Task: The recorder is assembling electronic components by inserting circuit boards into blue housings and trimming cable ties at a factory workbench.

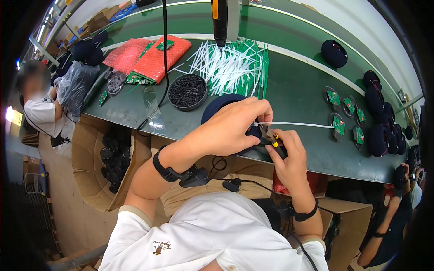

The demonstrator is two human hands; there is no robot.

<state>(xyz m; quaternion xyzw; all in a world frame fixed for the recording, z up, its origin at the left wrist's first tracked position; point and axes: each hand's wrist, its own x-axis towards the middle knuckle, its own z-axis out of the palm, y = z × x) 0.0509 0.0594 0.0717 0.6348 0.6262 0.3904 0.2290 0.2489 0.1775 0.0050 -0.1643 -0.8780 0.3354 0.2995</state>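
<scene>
My left hand [228, 128] is closed over a dark blue fabric-covered round piece [220, 105] at the table's near edge; the hand hides much of it. A white cable tie [298, 124] sticks out from beside its fingers toward the right. In my right hand [291, 160] is a pair of cutters [272, 138] with yellow and black handles, the jaws close to the tie's base at the left fingers. Whether the jaws touch the tie cannot be made out.
A heap of white cable ties [226, 65] lies beneath a hanging power screwdriver [220, 20]. Nearby are a tub of black screws [187, 92] and red bubble-wrap packs [167, 58]. Circuit boards on round bases [334, 98] and dark blue round pieces [377, 140] are at right. A cardboard box [92, 174] stands left.
</scene>
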